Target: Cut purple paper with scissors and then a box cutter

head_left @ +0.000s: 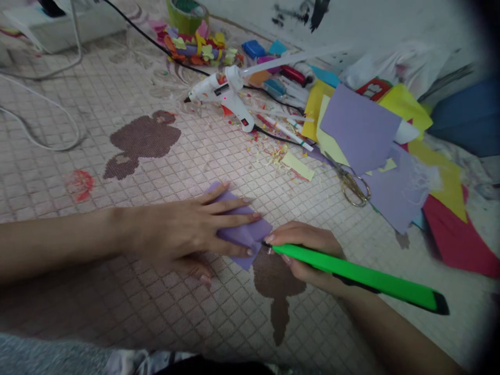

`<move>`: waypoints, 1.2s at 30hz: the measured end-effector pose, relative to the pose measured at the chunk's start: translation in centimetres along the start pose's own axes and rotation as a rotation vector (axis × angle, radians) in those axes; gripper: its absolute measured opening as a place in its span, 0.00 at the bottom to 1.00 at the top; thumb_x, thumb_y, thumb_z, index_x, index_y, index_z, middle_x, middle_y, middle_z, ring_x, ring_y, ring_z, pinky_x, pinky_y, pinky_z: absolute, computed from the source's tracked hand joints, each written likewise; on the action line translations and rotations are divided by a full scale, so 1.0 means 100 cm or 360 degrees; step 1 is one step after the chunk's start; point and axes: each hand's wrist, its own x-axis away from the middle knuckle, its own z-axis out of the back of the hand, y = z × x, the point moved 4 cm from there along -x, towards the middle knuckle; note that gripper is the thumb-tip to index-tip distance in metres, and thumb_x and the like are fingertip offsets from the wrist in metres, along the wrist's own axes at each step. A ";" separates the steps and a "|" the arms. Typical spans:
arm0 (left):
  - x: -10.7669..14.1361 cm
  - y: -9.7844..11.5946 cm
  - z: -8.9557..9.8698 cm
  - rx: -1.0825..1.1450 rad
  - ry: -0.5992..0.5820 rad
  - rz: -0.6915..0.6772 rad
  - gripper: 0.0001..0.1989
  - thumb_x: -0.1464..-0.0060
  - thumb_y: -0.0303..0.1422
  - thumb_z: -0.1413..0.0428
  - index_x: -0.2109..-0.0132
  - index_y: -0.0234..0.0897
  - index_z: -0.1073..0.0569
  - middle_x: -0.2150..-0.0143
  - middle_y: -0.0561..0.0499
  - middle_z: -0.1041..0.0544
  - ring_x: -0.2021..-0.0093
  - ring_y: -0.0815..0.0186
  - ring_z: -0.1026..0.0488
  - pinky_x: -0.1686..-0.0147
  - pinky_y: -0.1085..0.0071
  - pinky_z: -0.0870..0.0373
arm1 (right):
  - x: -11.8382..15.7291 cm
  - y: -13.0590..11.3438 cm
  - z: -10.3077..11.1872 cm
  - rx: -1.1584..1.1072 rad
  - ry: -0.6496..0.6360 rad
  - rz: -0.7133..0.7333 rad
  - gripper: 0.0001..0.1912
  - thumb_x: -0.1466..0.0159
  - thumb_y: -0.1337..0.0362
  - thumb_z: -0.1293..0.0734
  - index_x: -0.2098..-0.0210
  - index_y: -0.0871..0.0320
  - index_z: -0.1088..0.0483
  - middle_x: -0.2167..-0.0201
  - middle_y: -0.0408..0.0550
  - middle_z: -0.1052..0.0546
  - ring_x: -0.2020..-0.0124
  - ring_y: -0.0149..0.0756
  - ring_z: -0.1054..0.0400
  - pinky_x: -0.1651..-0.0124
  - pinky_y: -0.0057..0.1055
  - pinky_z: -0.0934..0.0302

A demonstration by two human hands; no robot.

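Note:
A small piece of purple foam or paper (261, 227) lies on the checked cloth in front of me. My left hand (195, 226) rests flat over it with fingers spread, covering much of the piece. At its right corner, my right hand (312, 242) is closed around the front of a green utility knife (363, 271). The dark tip of the knife points left and meets the edge of the purple piece. Whether it cuts into the piece I cannot tell. The knife's black rear end sticks out to the right, above my forearm.
A white glue gun (230, 96) stands beyond my hands, its black cord trailing among scraps. Scissors (353, 187) lie by purple sheets (357, 127) and a red sheet (457, 234) at right. Behind are green tape (187, 18), a flower-decorated ring (199, 49) and a white power strip (66, 23).

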 end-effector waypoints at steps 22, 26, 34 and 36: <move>-0.002 0.021 -0.006 -0.0198 0.0092 0.0107 0.29 0.43 0.51 0.51 0.37 0.48 0.40 0.32 0.44 0.47 0.33 0.53 0.52 0.36 0.47 0.60 | -0.002 0.005 0.006 -0.0061 -0.0162 0.0047 0.18 0.44 0.77 0.36 0.56 0.58 0.28 0.61 0.48 0.22 0.59 0.33 0.28 0.57 0.31 0.32; -0.003 0.016 -0.007 -0.0148 0.0080 0.0091 0.28 0.42 0.50 0.51 0.37 0.51 0.42 0.31 0.47 0.51 0.32 0.54 0.54 0.36 0.46 0.63 | -0.001 0.007 0.007 -0.0096 -0.0197 0.0028 0.17 0.43 0.76 0.35 0.55 0.58 0.28 0.60 0.48 0.22 0.58 0.34 0.28 0.56 0.31 0.32; -0.003 0.016 -0.012 -0.0145 0.0054 0.0123 0.26 0.40 0.49 0.54 0.36 0.51 0.42 0.30 0.46 0.54 0.32 0.52 0.54 0.37 0.42 0.66 | -0.006 0.001 0.007 -0.0034 -0.0178 0.0122 0.15 0.43 0.77 0.35 0.58 0.61 0.27 0.62 0.50 0.21 0.59 0.32 0.27 0.57 0.28 0.31; -0.002 0.016 -0.011 -0.0149 0.0072 0.0121 0.26 0.40 0.49 0.54 0.36 0.51 0.43 0.30 0.46 0.53 0.32 0.53 0.54 0.37 0.43 0.67 | -0.006 0.001 0.006 -0.0035 -0.0176 0.0114 0.15 0.43 0.77 0.35 0.58 0.61 0.27 0.63 0.50 0.21 0.60 0.32 0.27 0.58 0.28 0.31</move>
